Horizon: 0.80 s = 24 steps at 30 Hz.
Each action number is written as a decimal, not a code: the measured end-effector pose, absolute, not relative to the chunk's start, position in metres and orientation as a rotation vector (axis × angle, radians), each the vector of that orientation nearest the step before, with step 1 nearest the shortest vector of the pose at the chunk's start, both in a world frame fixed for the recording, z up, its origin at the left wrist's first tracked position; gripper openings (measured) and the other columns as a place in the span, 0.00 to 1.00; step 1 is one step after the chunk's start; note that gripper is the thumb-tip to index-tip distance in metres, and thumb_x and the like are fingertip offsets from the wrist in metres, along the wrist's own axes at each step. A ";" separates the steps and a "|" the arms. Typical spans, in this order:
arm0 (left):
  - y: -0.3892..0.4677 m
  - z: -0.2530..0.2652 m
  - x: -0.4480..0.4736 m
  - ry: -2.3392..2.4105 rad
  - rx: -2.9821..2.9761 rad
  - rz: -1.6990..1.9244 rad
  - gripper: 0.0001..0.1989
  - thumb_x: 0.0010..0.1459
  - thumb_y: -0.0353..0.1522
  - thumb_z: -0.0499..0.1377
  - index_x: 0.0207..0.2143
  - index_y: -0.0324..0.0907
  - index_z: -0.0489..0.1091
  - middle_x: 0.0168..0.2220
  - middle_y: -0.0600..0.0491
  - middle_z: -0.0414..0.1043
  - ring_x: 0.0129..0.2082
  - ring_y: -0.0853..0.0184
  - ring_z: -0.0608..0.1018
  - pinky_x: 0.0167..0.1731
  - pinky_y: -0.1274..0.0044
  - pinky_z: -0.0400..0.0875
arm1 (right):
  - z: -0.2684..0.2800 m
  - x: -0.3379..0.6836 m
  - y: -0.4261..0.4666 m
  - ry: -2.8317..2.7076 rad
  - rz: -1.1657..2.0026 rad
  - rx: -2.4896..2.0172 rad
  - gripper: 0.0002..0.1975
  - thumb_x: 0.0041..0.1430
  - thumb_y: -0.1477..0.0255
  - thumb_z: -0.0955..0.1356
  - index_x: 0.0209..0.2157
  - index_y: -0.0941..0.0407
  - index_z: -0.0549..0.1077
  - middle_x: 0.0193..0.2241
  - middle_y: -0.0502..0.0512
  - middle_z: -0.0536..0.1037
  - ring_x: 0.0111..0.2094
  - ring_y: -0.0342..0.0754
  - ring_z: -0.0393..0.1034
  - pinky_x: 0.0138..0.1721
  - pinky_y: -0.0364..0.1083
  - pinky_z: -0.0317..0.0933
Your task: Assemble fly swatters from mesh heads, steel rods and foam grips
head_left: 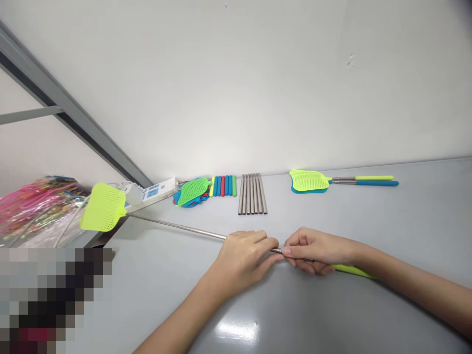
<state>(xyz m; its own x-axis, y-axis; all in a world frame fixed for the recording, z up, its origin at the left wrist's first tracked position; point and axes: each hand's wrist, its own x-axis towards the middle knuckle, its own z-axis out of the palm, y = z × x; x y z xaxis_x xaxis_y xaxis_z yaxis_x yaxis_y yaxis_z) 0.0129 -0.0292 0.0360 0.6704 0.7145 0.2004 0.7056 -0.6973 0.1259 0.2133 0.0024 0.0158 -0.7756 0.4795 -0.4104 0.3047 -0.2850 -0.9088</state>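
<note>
- Pink and multicolored bagged goods (pixel 40 211), one heap, past the table's (pixel 165 309) left edge; can't count the bags.
- One long swatter (pixel 103 206), yellow-green head out by the left edge, metal rod slanting across the table to my hands.
- One white power strip (pixel 158 191), back left corner.
- One pile of loose swatter heads (pixel 193 191), near the back edge: green on top, blue and red below; total can't be told.
- Seven grips (pixel 222 186) in a row at the back edge: one yellow, four blue, one red, one green.
- Seven metal tubes (pixel 252 194) side by side, just right of the grips.
- My left hand (pixel 246 253): wrapped round the rod, mid-table.
- Two finished-looking swatters (pixel 309 181), yellow-green over blue, along the back edge.
- My right hand (pixel 313 250): pinching the rod just beside my left fingertips; one yellow-green handle (pixel 354 270) shows under my wrist.
</note>
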 end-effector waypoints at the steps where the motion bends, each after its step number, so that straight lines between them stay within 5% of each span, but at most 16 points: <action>1: -0.031 0.034 0.015 1.171 2.849 0.362 0.13 0.60 0.38 0.44 0.33 0.45 0.65 0.25 0.58 0.66 0.24 0.73 0.67 0.23 0.79 0.56 | 0.016 0.213 0.002 -1.839 2.179 -1.007 0.19 0.52 0.57 0.63 0.22 0.59 0.65 0.13 0.45 0.63 0.11 0.34 0.51 0.08 0.34 0.44; 24: -0.029 0.028 0.020 1.237 2.835 0.215 0.21 0.59 0.42 0.43 0.21 0.41 0.61 0.18 0.57 0.66 0.17 0.73 0.68 0.18 0.79 0.49 | 0.021 0.212 0.000 -2.011 2.147 -1.002 0.22 0.53 0.55 0.60 0.17 0.58 0.59 0.11 0.45 0.61 0.11 0.34 0.50 0.09 0.35 0.45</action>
